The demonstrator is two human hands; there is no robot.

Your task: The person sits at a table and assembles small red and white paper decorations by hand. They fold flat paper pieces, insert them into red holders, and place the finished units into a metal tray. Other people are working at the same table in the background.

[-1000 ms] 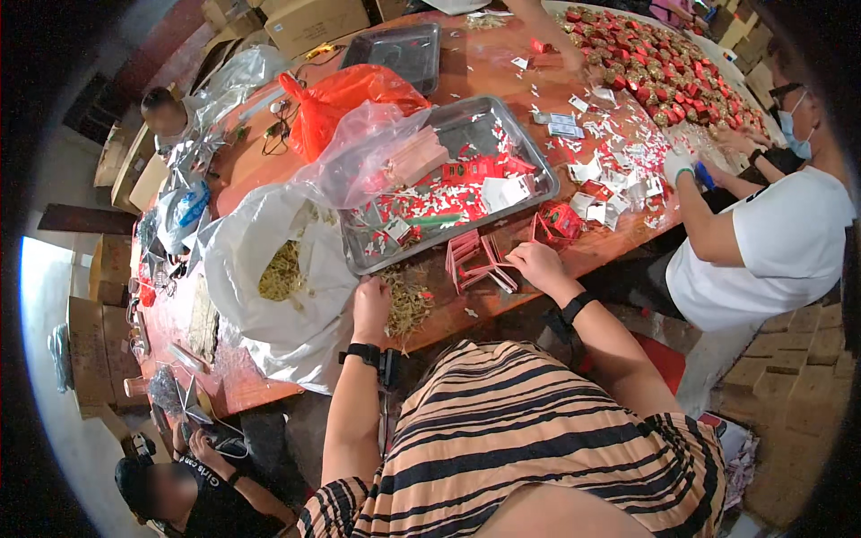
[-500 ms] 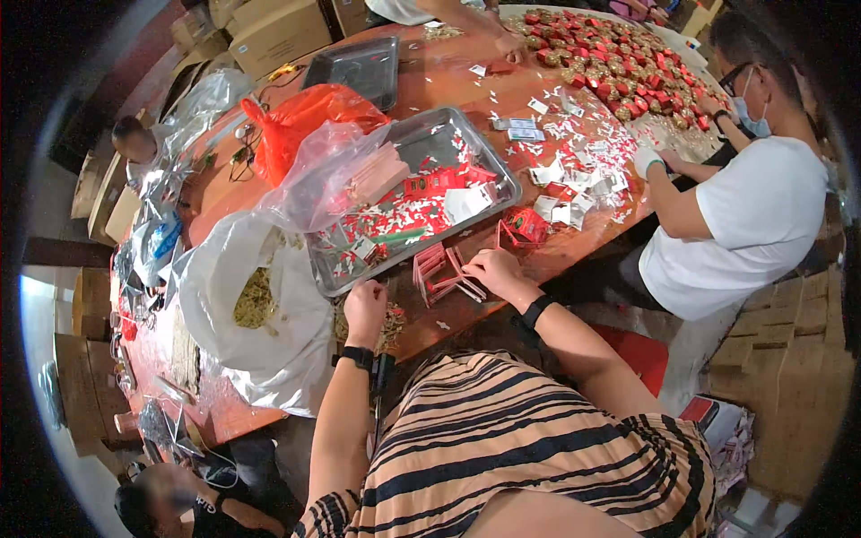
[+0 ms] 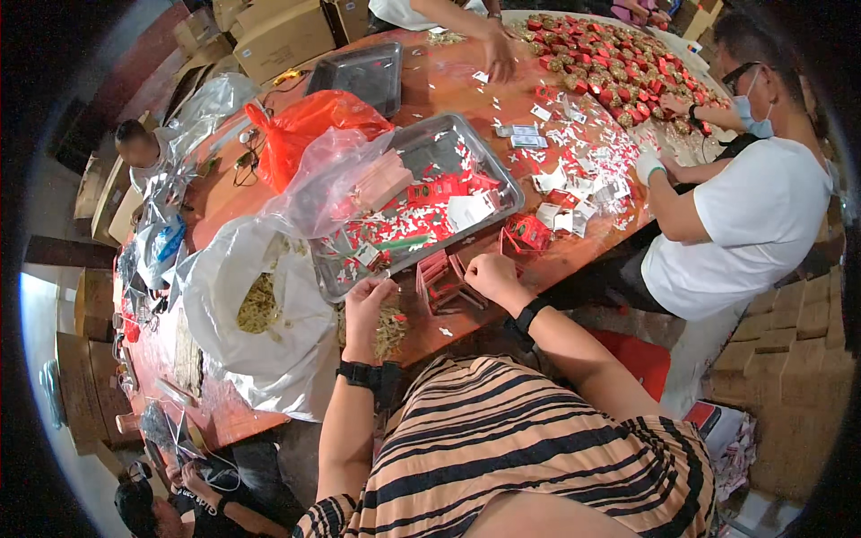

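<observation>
I see a long reddish-brown table (image 3: 448, 85) running away from me, its near edge just in front of my striped shirt. Largest on it is the white sack (image 3: 260, 359) at the near left corner, gaping open over a heap of dried yellowish herbs (image 3: 258, 303). Next comes the metal tray (image 3: 466, 148) in the middle of the table, strewn with red and white paper scraps; a clear plastic bag (image 3: 336, 175) slumps over its left end, and an orange plastic bag (image 3: 309, 130) sits just beyond that. A second, darker tray (image 3: 359, 76) lies toward the far edge. Across the far right corner spreads a crowd of small red packets (image 3: 619, 72), where a person in a white shirt (image 3: 753, 233) works with gloved hands.

At the near edge, my right hand (image 3: 491, 273) rests beside a small red folded box (image 3: 446, 282); the fingers curl in against it, touching its right side, though I cannot tell whether they truly pinch it. My left hand (image 3: 368, 300) sits just left of the box, at the tray's near rim, fingers bunched together over a little pile of herbs (image 3: 390, 330); whether anything is held between them I cannot tell. Both wrists carry black bands.
</observation>
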